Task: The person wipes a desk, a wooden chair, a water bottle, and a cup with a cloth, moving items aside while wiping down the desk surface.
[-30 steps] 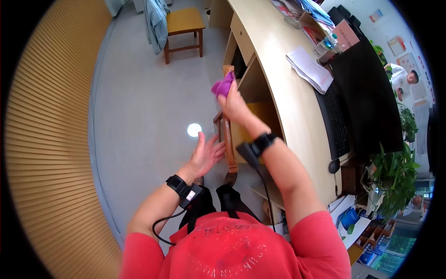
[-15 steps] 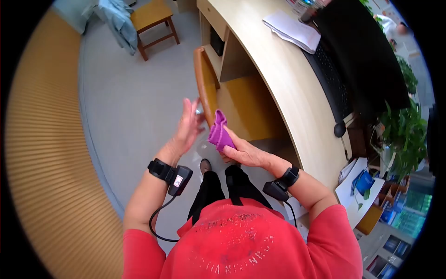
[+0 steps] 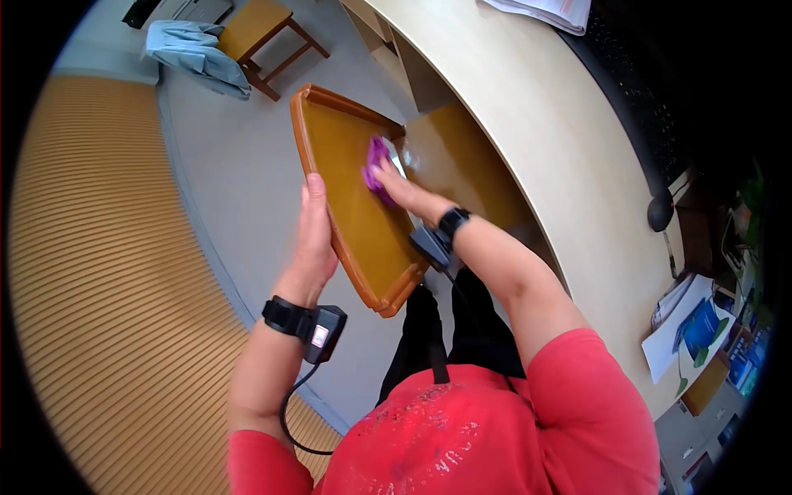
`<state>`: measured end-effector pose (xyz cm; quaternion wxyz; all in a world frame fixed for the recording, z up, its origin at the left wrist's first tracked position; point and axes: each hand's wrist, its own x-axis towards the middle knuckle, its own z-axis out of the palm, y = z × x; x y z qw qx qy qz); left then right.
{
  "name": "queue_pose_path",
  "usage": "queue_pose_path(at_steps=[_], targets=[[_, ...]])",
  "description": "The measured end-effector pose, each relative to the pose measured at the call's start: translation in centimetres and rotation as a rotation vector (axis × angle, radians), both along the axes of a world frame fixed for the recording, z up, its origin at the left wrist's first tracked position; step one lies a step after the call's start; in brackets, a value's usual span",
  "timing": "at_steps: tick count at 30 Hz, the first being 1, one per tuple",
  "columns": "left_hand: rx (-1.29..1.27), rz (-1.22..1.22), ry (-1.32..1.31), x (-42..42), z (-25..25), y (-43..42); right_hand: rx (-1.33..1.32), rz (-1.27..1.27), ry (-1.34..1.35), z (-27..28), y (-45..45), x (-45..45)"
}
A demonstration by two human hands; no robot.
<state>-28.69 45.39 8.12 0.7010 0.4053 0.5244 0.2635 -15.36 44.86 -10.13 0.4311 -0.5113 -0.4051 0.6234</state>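
A wooden chair [image 3: 355, 235] stands at the desk, its yellow-brown backrest framed by a lighter wood rim. My left hand [image 3: 313, 235] grips the rim on the left side, thumb along the edge and the other fingers mostly out of sight. Against the inner face of the backrest, my right hand [image 3: 400, 188] presses a crumpled purple cloth [image 3: 375, 169]. The glossy chair seat [image 3: 454, 157] lies beyond the backrest, partly beneath the desktop. Black straps with small boxes sit on both wrists.
The pale desk [image 3: 528, 124] curves along the right, bearing papers [image 3: 549, 10], a black keyboard [image 3: 615, 107] and a mouse [image 3: 660, 210]. A wooden stool [image 3: 256, 33] with a light blue garment [image 3: 194, 54] stands at the far left. A ribbed wall [image 3: 107, 272] runs along the left.
My right hand has brought the purple cloth up onto the backrest. My left hand, free before, now holds the rim. The backrest appears larger and tilted more into view.
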Motion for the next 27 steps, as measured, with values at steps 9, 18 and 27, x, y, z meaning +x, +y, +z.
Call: queue_pose_path(at_steps=[9,18,27], targets=[[-0.042,0.191,0.047,0.6,-0.8,0.1,0.381,0.004,-0.164,9.6,-0.8,-1.8],[0.050,0.116,0.268,1.0,0.2,0.2,-0.086,-0.117,0.170,-3.1,1.9,0.5],[0.107,0.126,0.181,1.1,-0.5,0.0,0.212,0.265,-0.135,10.3,-8.3,-1.0]])
